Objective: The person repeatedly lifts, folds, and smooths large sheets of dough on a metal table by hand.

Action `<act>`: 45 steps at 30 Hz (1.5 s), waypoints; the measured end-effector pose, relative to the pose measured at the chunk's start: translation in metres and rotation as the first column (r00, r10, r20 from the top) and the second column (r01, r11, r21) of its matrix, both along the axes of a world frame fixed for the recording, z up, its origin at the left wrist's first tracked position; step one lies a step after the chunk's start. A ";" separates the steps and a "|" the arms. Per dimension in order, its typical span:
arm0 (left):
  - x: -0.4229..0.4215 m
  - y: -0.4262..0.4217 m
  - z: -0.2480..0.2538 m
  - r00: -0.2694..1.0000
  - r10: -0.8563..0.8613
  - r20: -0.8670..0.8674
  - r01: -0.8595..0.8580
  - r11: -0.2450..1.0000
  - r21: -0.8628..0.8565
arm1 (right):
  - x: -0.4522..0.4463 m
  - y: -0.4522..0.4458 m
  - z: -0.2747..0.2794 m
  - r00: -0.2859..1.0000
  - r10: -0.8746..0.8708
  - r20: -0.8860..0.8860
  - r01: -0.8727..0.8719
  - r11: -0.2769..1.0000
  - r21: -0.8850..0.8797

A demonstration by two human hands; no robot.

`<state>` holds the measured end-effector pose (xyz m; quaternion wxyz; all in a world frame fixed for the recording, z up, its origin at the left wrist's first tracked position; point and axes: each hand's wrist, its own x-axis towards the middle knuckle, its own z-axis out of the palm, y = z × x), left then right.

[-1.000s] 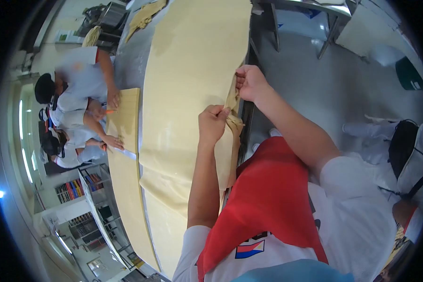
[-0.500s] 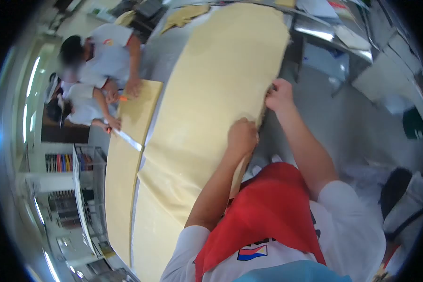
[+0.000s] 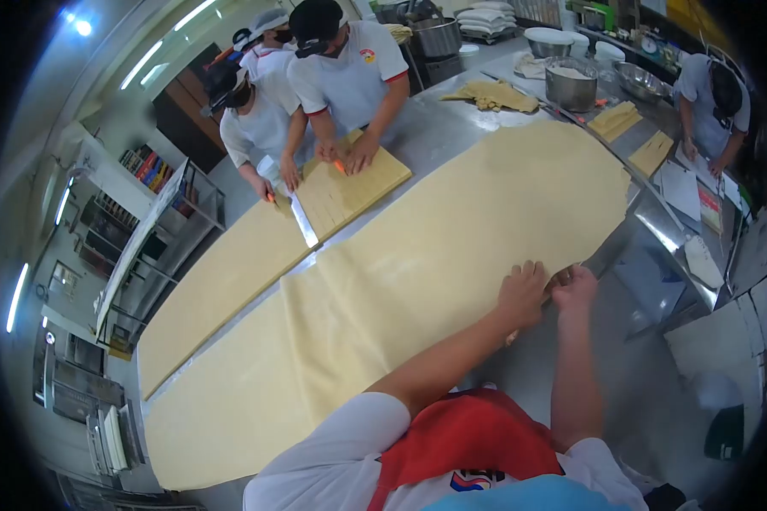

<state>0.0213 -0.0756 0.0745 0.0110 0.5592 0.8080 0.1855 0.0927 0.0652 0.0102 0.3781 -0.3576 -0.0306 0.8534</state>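
A wide, pale yellow dough sheet (image 3: 451,213) covers the near side of the metal table, with soft folds left of centre. My left hand (image 3: 522,296) is closed over its near edge, knuckles up, the thumb side below the edge. Just right of it, my right hand (image 3: 575,288) pinches the same edge, its fingertips partly in shadow. A thicker stacked slab of dough (image 3: 230,277) lies along the far side, across a narrow gap.
Co-workers in white stand across the table; one hand holds an orange-handled tool (image 3: 340,167), and a broad blade (image 3: 303,223) lies across the slab. Dough scraps (image 3: 494,95), a metal pot (image 3: 571,85) and a bowl (image 3: 640,83) sit at the far end. Another person bends at the right.
The view has swung up and turned, bringing the far table end into sight. My hands have come closer together along the dough's edge.
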 end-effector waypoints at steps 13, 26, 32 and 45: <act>-0.050 0.038 -0.020 0.961 0.021 0.274 -0.023 1.000 0.002 | -0.007 -0.012 -0.037 0.990 0.140 -0.034 -0.139 0.990 0.031; -0.027 0.025 -0.019 0.968 0.016 0.252 -0.002 0.998 -0.056 | -0.025 0.040 -0.016 0.983 0.124 -0.132 -0.119 0.992 0.050; -0.027 0.033 -0.041 0.990 -0.061 0.125 0.059 0.998 0.020 | -0.011 0.055 -0.002 0.954 -0.177 -0.244 0.176 0.984 -0.025; -0.015 0.034 -0.040 0.987 -0.104 0.119 0.103 0.995 0.015 | -0.005 0.069 -0.022 0.982 0.166 -0.094 -0.164 0.986 0.032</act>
